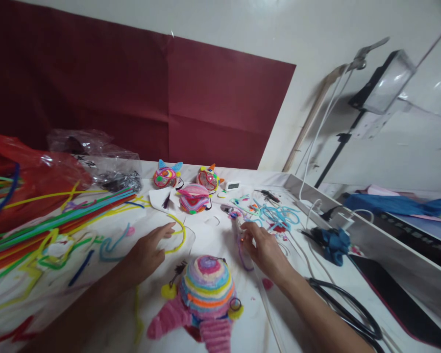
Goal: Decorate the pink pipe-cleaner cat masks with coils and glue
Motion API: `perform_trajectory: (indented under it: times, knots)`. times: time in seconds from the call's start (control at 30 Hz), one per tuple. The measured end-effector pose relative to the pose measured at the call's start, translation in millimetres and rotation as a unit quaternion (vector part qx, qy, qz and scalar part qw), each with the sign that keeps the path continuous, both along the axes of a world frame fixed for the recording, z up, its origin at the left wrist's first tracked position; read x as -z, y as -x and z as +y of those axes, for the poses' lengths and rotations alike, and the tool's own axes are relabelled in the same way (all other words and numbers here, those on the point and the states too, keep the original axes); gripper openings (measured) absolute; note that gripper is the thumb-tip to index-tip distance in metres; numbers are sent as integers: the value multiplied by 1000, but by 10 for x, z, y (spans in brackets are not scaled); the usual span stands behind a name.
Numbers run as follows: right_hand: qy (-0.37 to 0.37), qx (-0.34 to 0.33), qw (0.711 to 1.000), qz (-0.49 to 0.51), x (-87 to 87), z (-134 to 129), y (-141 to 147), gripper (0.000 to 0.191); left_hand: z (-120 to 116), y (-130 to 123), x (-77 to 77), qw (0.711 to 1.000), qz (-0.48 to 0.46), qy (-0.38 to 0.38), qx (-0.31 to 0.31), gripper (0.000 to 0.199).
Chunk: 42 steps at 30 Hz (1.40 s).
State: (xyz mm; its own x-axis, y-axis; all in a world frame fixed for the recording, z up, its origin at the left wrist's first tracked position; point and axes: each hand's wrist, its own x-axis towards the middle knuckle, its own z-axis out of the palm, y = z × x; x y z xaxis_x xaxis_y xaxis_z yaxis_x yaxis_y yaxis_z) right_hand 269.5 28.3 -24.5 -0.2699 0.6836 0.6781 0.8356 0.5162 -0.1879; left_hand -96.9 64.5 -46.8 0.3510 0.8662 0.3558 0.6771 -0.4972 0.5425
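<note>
My left hand (149, 252) hovers over the white table with its fingers apart and nothing in them. Just beyond its fingertips curves a yellow pipe cleaner (182, 230). My right hand (264, 245) has its fingers closed around a slim white glue gun (238, 226) with a small orange light; my fingers partly cover it. Between my forearms, close to me, sits a round striped pipe-cleaner piece (208, 289) with pink leg-like parts and yellow balls. Three colourful pipe-cleaner pieces stand further back: one in front (194, 198), one with blue horns (165, 175), one with orange tips (209, 177).
Bundled pipe cleaners (95, 211) and a red plastic bag (33, 171) lie at the left. Blue pipe-cleaner scraps (279, 215) are at the right, near a small white display (232, 186). A black cable (345, 304) loops beside my right forearm; a raised table edge (382, 250) runs beyond.
</note>
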Motion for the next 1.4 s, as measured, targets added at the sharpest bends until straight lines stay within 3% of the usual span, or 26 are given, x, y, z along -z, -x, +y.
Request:
perform_trajectory:
  times: [0.3, 0.77, 1.03, 1.2, 1.4]
  knots:
    - [10, 6, 1000, -9, 75, 27, -15, 23, -61, -11, -130, 1000, 8, 10, 14, 71]
    - [-36, -19, 999, -31, -46, -28, 58, 21, -37, -49, 1, 1000, -13, -6, 12, 77]
    - [-39, -43, 998, -32, -87, -37, 45, 22, -51, -43, -57, 999, 18, 10, 25, 77]
    - [-29, -49, 998, -32, -95, -42, 36, 25, 4, -55, 63, 1000, 14, 2, -9, 80]
    - [-33, -30, 999, -20, -98, -50, 55, 23, 21, -19, 127, 1000, -4, -8, 9, 79]
